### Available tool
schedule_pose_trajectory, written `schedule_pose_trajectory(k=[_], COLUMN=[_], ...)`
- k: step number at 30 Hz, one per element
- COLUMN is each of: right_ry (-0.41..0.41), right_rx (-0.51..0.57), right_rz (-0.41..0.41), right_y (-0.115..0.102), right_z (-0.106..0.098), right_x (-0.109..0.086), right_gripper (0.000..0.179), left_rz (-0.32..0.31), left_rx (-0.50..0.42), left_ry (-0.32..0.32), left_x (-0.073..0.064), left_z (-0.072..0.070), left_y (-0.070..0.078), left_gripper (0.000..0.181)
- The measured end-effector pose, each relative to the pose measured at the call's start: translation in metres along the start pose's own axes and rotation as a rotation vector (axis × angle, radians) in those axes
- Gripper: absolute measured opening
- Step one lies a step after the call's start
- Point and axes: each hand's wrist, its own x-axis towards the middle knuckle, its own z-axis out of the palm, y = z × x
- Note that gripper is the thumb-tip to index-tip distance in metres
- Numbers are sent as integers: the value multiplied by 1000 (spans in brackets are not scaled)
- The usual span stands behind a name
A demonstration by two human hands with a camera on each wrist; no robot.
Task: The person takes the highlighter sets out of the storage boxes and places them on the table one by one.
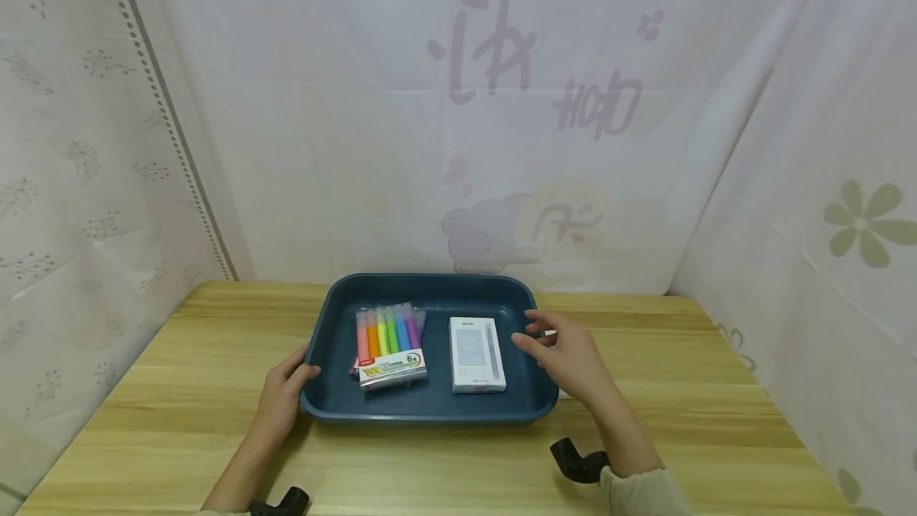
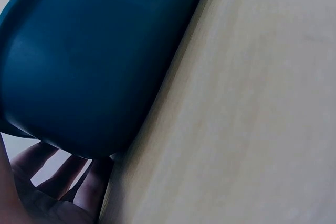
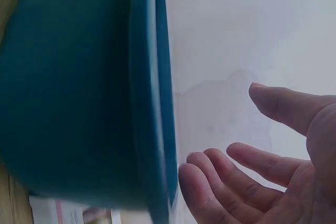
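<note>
A dark blue rectangular plastic tray [image 1: 430, 412] with rounded corners stands on the table. Inside it, on the left, lies a clear pack of highlighters [image 1: 390, 341] in several colours, overlapping another pack beneath. A white box [image 1: 478, 355] with a pen pictured on it lies to the right of the highlighters. My left hand [image 1: 282, 392] holds the tray's left side, thumb over the rim and fingers against the outer wall [image 2: 105, 66]. Over the right rim hovers my right hand [image 1: 566, 353], fingers loosely bent and spread from the thumb, holding nothing; the right wrist view shows its fingertips [image 3: 194, 182] beside the rim.
The wooden table [image 1: 716, 420] runs out on both sides of the tray. A white printed item [image 3: 58, 211] pokes out low beside the tray's right side. Pale patterned cloth [image 1: 358, 142] hangs close behind the table and along both sides.
</note>
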Motion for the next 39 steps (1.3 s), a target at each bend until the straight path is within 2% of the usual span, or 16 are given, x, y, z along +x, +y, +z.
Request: schedule_pose_trajectory(k=[12,20,24,31,35,39], right_ry=[-109,-141,-152,-178,-217,-266], right_rx=[73,40,19,-11,38,134], right_rz=[36,40,39,58,91,124], right_y=[-21,-31,-38,-43,-40,-37], right_z=[20,25,27,32,37,41], right_x=[12,22,28,39,46,55], right_gripper=[57,55,54,55,58,62], left_rz=[-22,-9,-22,-6,-3,-12], left_rx=[-12,-34,-38,-19,-17,-26], left_ry=[-7,-13,-19,-4,-12,-18], left_x=[0,0,1,1,2,3], left_z=[0,0,0,-1,-1,-1], left_y=[1,0,0,0,-2,-3], left_gripper=[55,56,57,56,56,56])
